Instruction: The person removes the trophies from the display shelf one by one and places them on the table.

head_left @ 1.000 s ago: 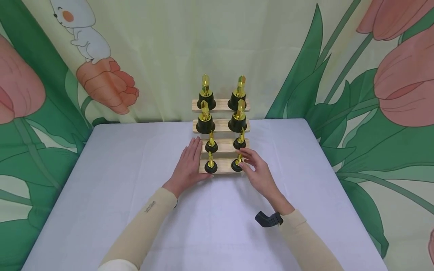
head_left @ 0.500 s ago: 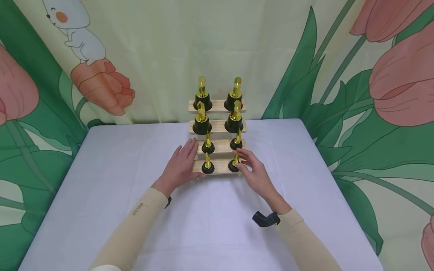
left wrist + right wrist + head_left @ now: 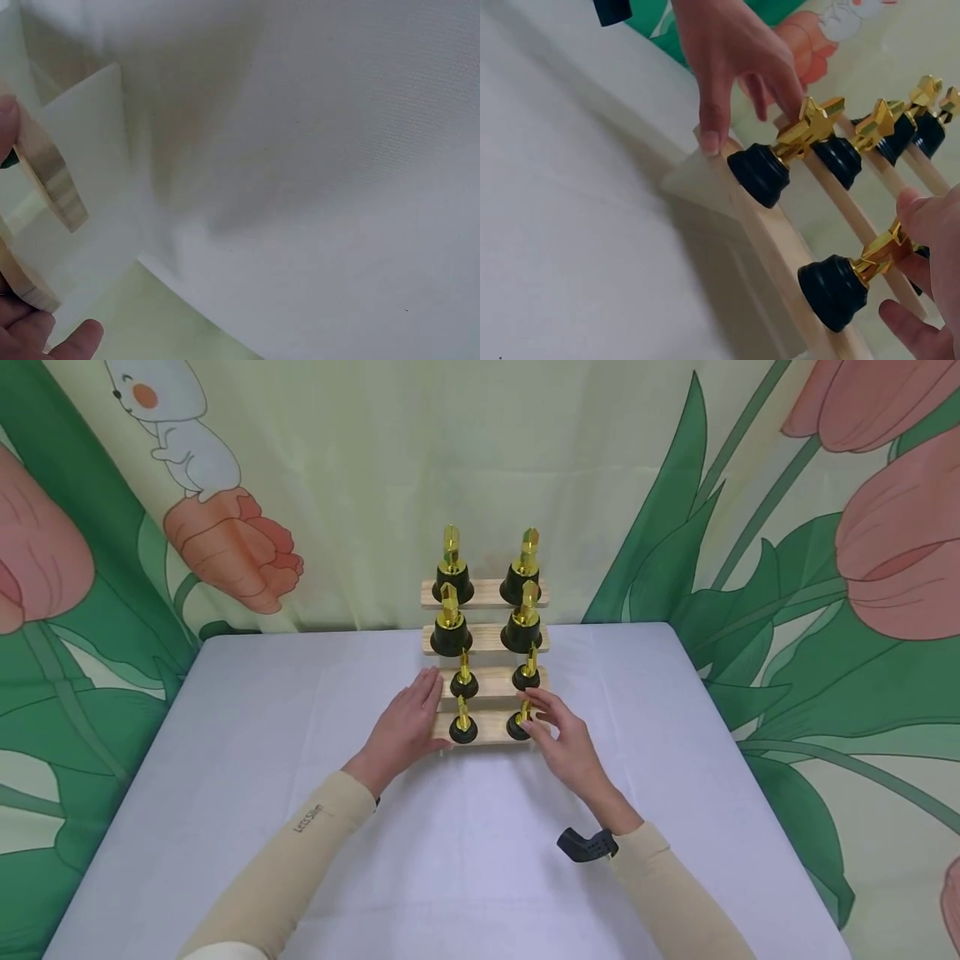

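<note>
A tiered wooden rack (image 3: pixel 491 727) holds several gold star trophies with black bases. My left hand (image 3: pixel 397 727) is at its left end. In the right wrist view, the left thumb presses the front edge of the bottom shelf (image 3: pixel 761 232) while the fingers reach to the shelf behind. Thumb and fingers of my right hand (image 3: pixel 573 747) pinch the gold star of the small trophy (image 3: pixel 832 292) at the bottom shelf's right. Its black base sits on the shelf. Another small trophy (image 3: pixel 463 729) stands at that shelf's left. In the left wrist view, shelf ends (image 3: pixel 56 184) show beside the hand.
Larger trophies (image 3: pixel 450 635) stand on the upper shelves, close behind the small ones. A pale side panel (image 3: pixel 90 142) supports the shelves. The rack stands toward the back of a white-covered table (image 3: pixel 300 710), before a printed curtain (image 3: pixel 360 493).
My left hand has slid slightly left along the rack's end, uncovering more of the bottom shelf. The right hand stays at the same trophy. The head view has shifted slightly.
</note>
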### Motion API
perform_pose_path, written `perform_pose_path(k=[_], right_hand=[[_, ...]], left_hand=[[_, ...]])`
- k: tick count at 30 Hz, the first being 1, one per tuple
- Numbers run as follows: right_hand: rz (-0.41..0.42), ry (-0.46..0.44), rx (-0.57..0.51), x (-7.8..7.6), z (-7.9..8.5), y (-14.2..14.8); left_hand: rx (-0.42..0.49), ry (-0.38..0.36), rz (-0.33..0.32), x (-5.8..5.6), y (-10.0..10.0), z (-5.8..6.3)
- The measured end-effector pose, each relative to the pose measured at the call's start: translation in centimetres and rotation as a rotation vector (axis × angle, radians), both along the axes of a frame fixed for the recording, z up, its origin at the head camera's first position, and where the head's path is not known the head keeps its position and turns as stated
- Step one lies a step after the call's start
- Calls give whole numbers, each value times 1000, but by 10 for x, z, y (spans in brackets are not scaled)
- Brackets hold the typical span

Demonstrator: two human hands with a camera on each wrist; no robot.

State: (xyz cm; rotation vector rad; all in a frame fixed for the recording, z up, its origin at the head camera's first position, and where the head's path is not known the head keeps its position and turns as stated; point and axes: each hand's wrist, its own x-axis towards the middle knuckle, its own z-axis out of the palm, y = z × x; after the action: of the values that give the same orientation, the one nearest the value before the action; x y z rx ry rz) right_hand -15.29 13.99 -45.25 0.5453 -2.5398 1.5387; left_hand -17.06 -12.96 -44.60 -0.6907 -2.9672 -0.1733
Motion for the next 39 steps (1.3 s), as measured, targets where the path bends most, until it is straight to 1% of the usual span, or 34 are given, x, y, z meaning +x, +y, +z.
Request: perform_pose_path(k=[4, 12, 18, 24, 33, 39], right_hand=[[27, 43, -28, 1, -1, -1], [53, 81, 31, 7, 3, -3], [93, 97, 20, 10, 6, -7], [138, 106, 11, 15, 5, -10], [156, 109, 11, 21, 5, -15], [188, 81, -4, 26, 5, -20]], left_hand=[[2, 21, -18, 0, 0, -1], [21, 30, -34, 2, -3, -1], [45, 23, -30, 3, -4, -2], [63, 23, -26, 3, -3, -3], [60, 6, -15, 2, -2, -4], [69, 11, -17, 2, -2, -3]])
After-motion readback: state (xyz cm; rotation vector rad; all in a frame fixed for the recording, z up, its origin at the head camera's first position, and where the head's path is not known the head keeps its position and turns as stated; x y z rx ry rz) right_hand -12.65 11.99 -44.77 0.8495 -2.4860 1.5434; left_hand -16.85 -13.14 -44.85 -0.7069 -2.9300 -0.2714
